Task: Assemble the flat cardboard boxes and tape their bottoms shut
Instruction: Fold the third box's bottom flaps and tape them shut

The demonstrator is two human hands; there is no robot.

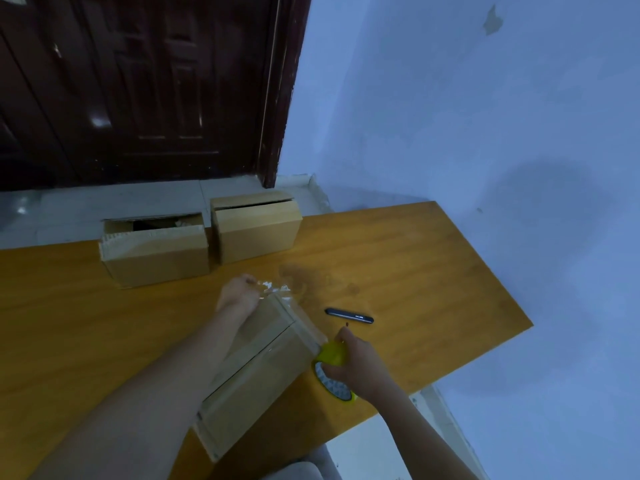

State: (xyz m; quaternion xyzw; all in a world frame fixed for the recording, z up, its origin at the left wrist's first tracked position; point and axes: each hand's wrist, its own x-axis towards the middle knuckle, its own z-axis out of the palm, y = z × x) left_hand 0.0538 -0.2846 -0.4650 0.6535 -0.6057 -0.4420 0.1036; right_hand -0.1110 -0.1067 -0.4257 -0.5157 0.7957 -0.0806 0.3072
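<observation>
A cardboard box (256,372) lies on the wooden table (415,271) in front of me, flaps closed, with clear tape running along its seam. My left hand (239,296) pinches a crumpled end of clear tape (273,289) at the box's far end. At the box's right side my right hand (360,365) grips a yellow tape dispenser with its roll (332,372). My left forearm hides part of the box's top.
Two assembled cardboard boxes (156,254) (256,230) stand at the table's far edge, flaps loosely open. A dark utility knife (349,315) lies just beyond my right hand. The table's right edge runs close to the blue wall; a dark door stands behind.
</observation>
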